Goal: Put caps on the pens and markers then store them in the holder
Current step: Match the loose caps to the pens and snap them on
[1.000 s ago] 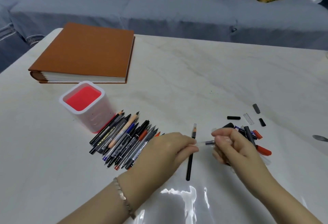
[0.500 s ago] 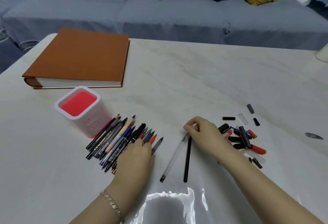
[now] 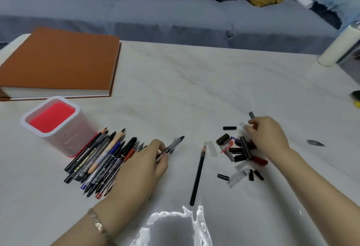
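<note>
Left hand (image 3: 144, 165): half a second ago it lay flat on the row of pens (image 3: 101, 160), well left of the black pencil (image 3: 197, 173). Now its fingers curl round a clear pen (image 3: 171, 146), held just left of the pencil with the tip pointing up and away.
Clear pen: the one that lay on the table just left of the pencil is gone from there, so it is probably the one now held. I cannot tell whether its tip is bare or capped.
Right hand (image 3: 268, 136): it has moved from the pencil's top end to the far edge of the pile of caps (image 3: 239, 152), right of the pencil. Its fingers are bent, tips at a small clear cap (image 3: 242, 124); I cannot tell if they pinch it yet.
Holder (image 3: 56, 126): far left of the pencil, no pens in it.
Meaning: most likely a new capping round, pen in one hand and cap sought with the other.
</note>
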### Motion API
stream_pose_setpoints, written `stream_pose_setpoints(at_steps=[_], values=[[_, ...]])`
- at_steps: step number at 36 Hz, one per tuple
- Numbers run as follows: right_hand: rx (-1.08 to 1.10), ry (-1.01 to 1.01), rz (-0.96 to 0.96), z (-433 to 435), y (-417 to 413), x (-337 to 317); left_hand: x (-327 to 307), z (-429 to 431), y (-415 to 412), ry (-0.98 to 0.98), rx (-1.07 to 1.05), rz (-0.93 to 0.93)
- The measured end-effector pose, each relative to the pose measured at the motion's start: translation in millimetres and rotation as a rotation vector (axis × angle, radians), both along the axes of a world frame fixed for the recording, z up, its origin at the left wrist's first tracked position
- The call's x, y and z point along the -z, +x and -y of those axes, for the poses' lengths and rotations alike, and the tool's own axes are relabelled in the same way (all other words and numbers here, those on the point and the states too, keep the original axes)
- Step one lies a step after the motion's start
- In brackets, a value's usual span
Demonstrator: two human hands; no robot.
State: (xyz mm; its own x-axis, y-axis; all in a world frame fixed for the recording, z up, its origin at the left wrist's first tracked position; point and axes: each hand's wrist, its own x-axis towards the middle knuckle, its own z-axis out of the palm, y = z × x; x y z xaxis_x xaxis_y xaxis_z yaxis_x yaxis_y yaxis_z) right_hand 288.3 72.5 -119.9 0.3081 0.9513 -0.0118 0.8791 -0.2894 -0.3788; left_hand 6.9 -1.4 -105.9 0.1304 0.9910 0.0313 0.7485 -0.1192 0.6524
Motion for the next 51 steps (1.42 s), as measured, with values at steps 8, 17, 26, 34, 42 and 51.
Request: stream_pose_setpoints(at_steps=[8,17,26,34,42,51], values=[[-0.040,-0.140,0.063,-10,-1,11,-6,3,0,-0.072,-0.035,0.077],[-0.185,0.038,-0.551,27,-24,-15,-3,6,1,-0.152,-0.030,0.211],[-0.259,-0.063,-1.155,69,-46,-41,-13,12,7,-0.148,0.009,0.361],[-0.267,0.011,-1.108,81,-57,-52,-18,19,6,-0.143,0.018,0.499],[-0.294,0.041,-0.965,85,-65,-56,-23,23,6,-0.138,0.031,0.510],[-0.400,0.058,-0.861,89,-71,-56,-21,25,4,-0.041,0.138,0.372]])
